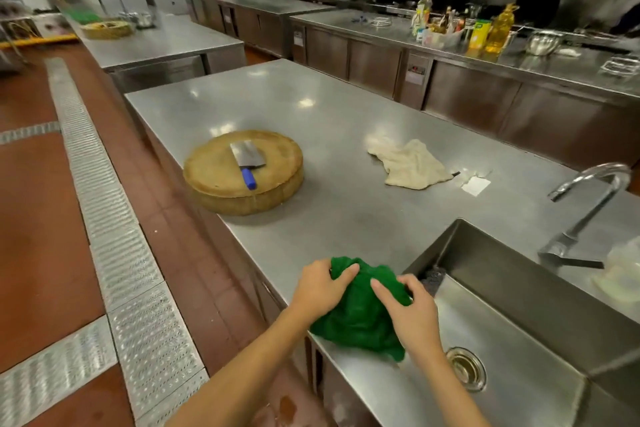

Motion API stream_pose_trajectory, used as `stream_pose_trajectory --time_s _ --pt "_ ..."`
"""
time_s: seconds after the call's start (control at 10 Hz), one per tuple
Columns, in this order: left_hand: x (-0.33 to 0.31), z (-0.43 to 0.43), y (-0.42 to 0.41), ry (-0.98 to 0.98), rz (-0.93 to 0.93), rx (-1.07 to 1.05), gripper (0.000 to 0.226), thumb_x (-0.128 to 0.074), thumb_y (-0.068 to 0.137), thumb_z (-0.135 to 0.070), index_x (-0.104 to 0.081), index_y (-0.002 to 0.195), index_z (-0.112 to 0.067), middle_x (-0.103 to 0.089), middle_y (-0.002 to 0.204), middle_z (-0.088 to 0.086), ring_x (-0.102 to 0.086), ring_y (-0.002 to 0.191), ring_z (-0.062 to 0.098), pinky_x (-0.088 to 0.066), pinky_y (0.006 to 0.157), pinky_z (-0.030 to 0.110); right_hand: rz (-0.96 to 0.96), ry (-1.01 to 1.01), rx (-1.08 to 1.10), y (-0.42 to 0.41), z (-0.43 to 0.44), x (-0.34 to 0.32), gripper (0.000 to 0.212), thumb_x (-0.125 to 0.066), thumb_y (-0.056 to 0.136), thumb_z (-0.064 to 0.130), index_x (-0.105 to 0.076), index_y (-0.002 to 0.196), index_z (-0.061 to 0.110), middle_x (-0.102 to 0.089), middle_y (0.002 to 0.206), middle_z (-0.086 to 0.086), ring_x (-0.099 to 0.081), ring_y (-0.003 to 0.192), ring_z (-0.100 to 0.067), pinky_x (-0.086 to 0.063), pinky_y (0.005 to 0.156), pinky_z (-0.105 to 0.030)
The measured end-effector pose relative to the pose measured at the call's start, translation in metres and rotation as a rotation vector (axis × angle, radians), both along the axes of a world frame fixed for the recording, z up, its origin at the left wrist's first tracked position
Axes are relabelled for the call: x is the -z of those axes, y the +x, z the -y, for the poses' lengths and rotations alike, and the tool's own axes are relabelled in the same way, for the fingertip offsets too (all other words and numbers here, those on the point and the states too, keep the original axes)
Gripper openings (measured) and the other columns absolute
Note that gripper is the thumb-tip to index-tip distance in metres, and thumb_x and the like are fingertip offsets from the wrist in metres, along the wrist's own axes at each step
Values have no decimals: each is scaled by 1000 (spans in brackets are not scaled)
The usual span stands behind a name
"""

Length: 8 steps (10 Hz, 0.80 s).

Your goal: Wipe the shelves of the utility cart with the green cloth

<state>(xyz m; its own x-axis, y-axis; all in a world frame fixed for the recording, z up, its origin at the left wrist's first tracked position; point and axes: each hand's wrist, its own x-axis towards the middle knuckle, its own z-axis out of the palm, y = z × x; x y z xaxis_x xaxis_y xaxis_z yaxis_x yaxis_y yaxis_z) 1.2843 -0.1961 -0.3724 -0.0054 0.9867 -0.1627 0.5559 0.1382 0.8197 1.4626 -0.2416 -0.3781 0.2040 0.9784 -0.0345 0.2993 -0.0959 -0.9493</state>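
Note:
The green cloth (360, 315) lies bunched on the near edge of the steel counter (311, 135), at the left rim of the sink (519, 305). My left hand (320, 288) grips its left side, fingers curled into the fabric. My right hand (410, 314) holds its right side, thumb and fingers pressed into the folds. No utility cart is in view.
A round wooden chopping block (214, 177) with a blue-handled cleaver (247, 159) sits on the counter to the left. A beige rag (408, 163) lies further back. A faucet (588, 198) stands at the sink's far right. A metal floor drain (104, 204) runs along the red floor.

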Motion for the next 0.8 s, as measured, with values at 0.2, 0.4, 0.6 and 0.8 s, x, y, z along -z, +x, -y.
stream_pose_trajectory --time_s 0.2,0.4,0.6,0.8 --pt "2 -30 -65 -95 234 -44 36 -57 99 -38 -70 97 -4 -68 75 15 -64 55 20 -60 53 36 -52 13 30 -56 -35 -3 21 -79 77 40 -65 85 27 -70 83 7 -67 81 -8 -56 74 -34" --pt "10 -84 -98 -145 377 -50 22 -49 104 -27 -65 99 -13 -66 78 6 -63 54 15 -55 47 30 -18 -17 130 -91 -103 10 22 -77 80 41 -64 87 25 -70 84 6 -66 82 -12 -54 75 -35" --pt "20 -154 -130 -257 336 93 41 -49 104 -27 -42 142 -14 -52 92 -3 -67 82 20 -53 48 26 75 -139 236 -127 -170 54 36 -65 92 27 -58 125 15 -59 124 1 -54 119 -20 -41 101 -34" --pt "-5 -239 -171 -234 361 83 30 -50 103 -24 -54 130 -11 -61 105 9 -64 76 16 -52 49 24 -166 -122 331 -181 -223 33 22 -59 95 32 -64 115 23 -64 116 5 -56 111 -13 -40 96 -29"
